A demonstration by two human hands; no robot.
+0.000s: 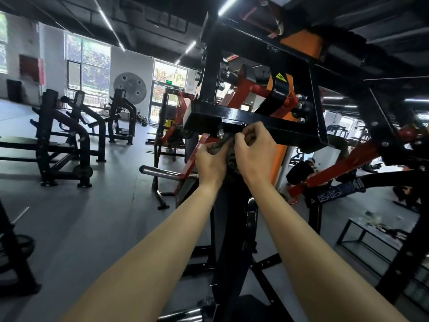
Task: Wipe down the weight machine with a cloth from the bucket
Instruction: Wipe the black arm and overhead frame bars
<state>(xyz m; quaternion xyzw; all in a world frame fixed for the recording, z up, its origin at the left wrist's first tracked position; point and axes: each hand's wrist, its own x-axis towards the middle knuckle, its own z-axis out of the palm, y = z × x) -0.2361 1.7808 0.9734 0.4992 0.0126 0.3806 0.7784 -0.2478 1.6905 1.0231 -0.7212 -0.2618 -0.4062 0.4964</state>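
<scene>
Cloth point(224, 143) is already out of the bucket, and the bucket itself isn't showing in view. Both hands are working it just under the weight machine point(255, 118) black crossbar, at 12 o'clock from the forearms. Left hand point(210, 159) is gripping the bunched lower part, fingers curled round it. Right hand point(254, 148) is pinching the upper edge at 2 o'clock from the left, beside the bolt point(220, 134) under the bar. Reading this as rebunching the cloth — not a clear wiping stroke. Judging progress as early-to-mid: cloth fetched, frame reached. Can't tell which surfaces are done — red arms point(235, 92) at 12 o'clock and chrome peg point(160, 171) at 9 o'clock are likely still waiting
</scene>
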